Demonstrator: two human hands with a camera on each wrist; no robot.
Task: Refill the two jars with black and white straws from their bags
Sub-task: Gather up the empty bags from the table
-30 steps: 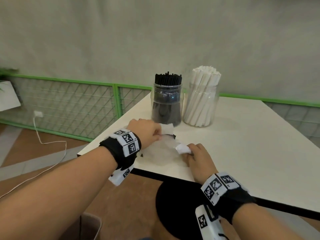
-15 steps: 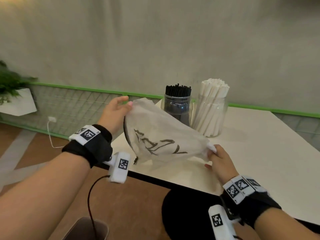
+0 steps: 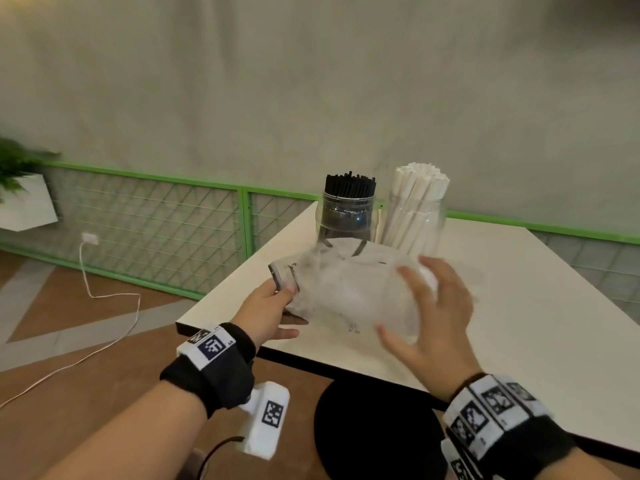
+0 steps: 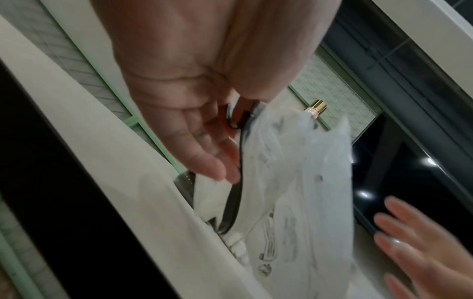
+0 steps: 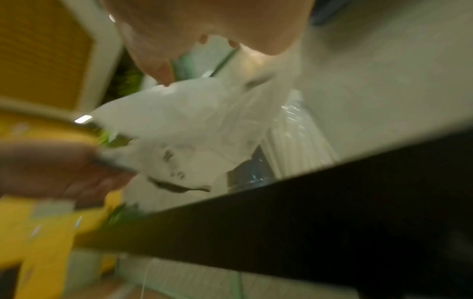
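Both jars look full, which suggests the refilling itself is done: the clear plastic jar of black straws (image 3: 349,216) stands at about 12 o'clock from the hands, and the clear jar of white paper straws (image 3: 414,211) stands just beside it at roughly 1 o'clock, both toward the far edge of the white square table (image 3: 519,323). What is in hand is a crumpled, translucent white plastic bag with dark printing (image 3: 349,289), which appears empty, though blur keeps that from being certain. The left hand (image 3: 268,311) pinches the bag's dark-edged mouth at 9 o'clock between thumb and fingers, the remaining fingers lying fairly straight in the left wrist view. The right hand (image 3: 431,318) is spread wide at 3 o'clock, fingers splayed against or just off the bag's far end; contact cannot be told. Judging from this, only tidying the bag away remains; a second bag is not in sight
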